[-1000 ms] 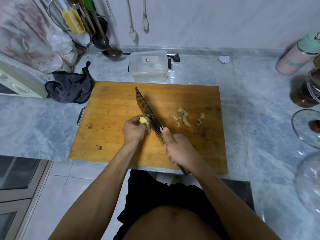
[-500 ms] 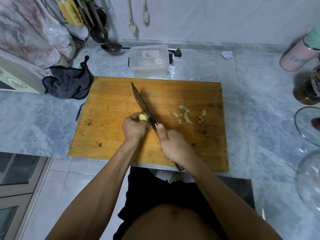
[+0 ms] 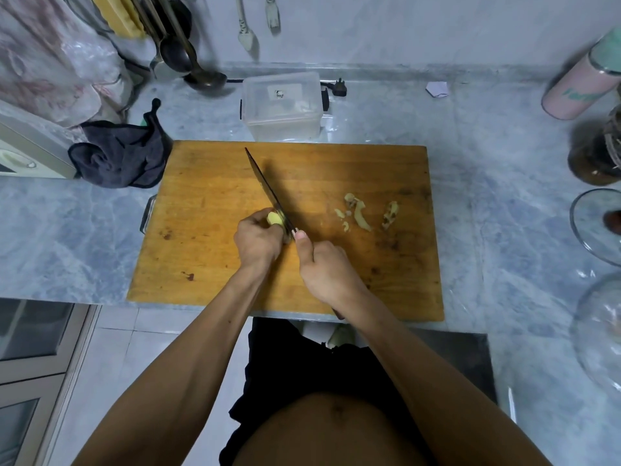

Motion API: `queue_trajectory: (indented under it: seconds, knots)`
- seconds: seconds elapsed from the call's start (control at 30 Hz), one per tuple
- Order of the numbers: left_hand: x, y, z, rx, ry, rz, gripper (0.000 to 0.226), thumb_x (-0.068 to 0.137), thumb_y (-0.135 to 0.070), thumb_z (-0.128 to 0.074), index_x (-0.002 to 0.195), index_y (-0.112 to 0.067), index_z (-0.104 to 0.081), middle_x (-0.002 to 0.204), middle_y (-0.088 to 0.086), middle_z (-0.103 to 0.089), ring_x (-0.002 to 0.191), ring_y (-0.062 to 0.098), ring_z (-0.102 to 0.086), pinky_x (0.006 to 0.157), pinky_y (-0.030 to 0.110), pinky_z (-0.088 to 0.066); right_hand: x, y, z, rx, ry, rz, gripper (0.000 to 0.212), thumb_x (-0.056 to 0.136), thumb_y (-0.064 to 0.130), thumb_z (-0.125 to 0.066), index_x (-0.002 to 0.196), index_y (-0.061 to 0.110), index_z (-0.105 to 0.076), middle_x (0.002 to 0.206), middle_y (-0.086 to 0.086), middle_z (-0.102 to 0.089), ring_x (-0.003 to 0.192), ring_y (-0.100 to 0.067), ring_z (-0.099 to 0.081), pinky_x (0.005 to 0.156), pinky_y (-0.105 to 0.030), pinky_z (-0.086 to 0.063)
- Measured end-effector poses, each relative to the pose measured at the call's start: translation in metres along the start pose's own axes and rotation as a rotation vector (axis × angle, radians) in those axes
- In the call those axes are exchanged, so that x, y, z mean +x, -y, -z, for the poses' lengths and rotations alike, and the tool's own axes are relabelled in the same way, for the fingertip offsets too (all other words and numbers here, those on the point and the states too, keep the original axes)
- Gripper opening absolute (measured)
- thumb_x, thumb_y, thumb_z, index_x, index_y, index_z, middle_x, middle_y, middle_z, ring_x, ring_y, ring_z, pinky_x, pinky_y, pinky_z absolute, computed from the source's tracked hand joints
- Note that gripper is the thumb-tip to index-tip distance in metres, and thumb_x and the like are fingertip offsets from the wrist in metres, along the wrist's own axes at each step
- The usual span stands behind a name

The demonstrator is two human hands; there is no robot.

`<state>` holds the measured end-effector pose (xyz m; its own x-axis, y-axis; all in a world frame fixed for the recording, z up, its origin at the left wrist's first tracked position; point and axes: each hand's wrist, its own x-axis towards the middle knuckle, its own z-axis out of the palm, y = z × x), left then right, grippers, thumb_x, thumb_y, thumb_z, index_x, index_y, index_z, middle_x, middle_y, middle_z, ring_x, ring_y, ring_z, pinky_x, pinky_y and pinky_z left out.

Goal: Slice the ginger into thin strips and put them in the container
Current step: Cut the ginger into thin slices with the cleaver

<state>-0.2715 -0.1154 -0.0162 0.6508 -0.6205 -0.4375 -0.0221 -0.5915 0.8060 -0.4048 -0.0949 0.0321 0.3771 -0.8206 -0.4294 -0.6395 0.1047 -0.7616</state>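
A pale yellow piece of ginger (image 3: 275, 218) lies near the middle of the wooden cutting board (image 3: 208, 230). My left hand (image 3: 257, 242) curls over the ginger and pins it down; most of it is hidden under the fingers. My right hand (image 3: 327, 270) grips the handle of a cleaver (image 3: 265, 188), thumb along the blade's spine. The blade stands edge-down against the ginger's right side. Ginger peelings and scraps (image 3: 361, 215) lie on the board to the right. A clear plastic container (image 3: 281, 107) stands just behind the board.
A dark cloth (image 3: 122, 156) lies left of the board beside a white appliance (image 3: 23, 156). Ladles (image 3: 188, 58) hang at the back left. A pink bottle (image 3: 581, 85), a dark jar (image 3: 596, 156) and glass lids (image 3: 594, 223) crowd the right side of the marble counter.
The cleaver blade has tipped from leaning, broad side showing, to nearly upright and has come down against the ginger. Both hands stay in place on the board.
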Motion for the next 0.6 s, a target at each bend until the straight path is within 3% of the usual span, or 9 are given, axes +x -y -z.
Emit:
queue_trajectory:
  seconds: [0.17, 0.27, 0.33, 0.47, 0.6]
  knots:
    - [0.000, 0.000, 0.000, 0.018, 0.000, -0.029, 0.027, 0.077, -0.006, -0.060, 0.097, -0.021, -0.071, 0.072, -0.004, -0.070, 0.074, 0.023, -0.072, 0.077, 0.043, -0.062, 0.001, 0.000, 0.001, 0.000, -0.008, -0.009, 0.067, 0.106, 0.052, -0.017, 0.060, 0.013, -0.048, 0.067, -0.007, -0.052, 0.092, -0.034, -0.057, 0.075, -0.035, -0.040]
    - [0.001, 0.000, 0.000, 0.034, 0.001, -0.041, 0.027, 0.077, -0.005, -0.060, 0.095, -0.023, -0.070, 0.067, -0.005, -0.069, 0.076, 0.025, -0.072, 0.079, 0.041, -0.061, 0.001, 0.001, 0.000, 0.029, -0.002, -0.033, 0.070, 0.104, 0.056, -0.017, 0.066, 0.011, -0.055, 0.073, -0.011, -0.058, 0.095, -0.038, -0.061, 0.083, -0.046, -0.053]
    - [0.001, 0.002, 0.000, 0.030, -0.002, -0.044, 0.027, 0.077, -0.006, -0.060, 0.095, -0.023, -0.070, 0.064, -0.007, -0.069, 0.073, 0.024, -0.072, 0.078, 0.041, -0.061, -0.003, -0.001, 0.003, 0.030, 0.011, -0.026, 0.070, 0.104, 0.055, -0.017, 0.064, 0.011, -0.054, 0.066, -0.010, -0.056, 0.086, -0.037, -0.062, 0.084, -0.051, -0.055]
    - [0.001, 0.004, -0.001, 0.007, -0.016, -0.036, 0.031, 0.078, -0.004, -0.059, 0.101, -0.020, -0.071, 0.058, -0.010, -0.066, 0.068, 0.021, -0.071, 0.077, 0.042, -0.061, -0.015, -0.008, 0.006, -0.001, 0.022, -0.017, 0.071, 0.106, 0.050, -0.018, 0.054, 0.011, -0.045, 0.053, -0.005, -0.047, 0.059, -0.024, -0.050, 0.072, -0.043, -0.051]
    - [0.002, 0.000, -0.001, 0.005, 0.013, -0.017, 0.041, 0.069, -0.007, -0.057, 0.107, -0.014, -0.071, 0.051, -0.012, -0.065, 0.073, 0.021, -0.072, 0.079, 0.040, -0.061, -0.012, -0.008, 0.006, -0.014, 0.019, -0.015, 0.071, 0.107, 0.050, -0.017, 0.052, 0.012, -0.044, 0.053, -0.005, -0.046, 0.063, -0.025, -0.046, 0.071, -0.039, -0.045]
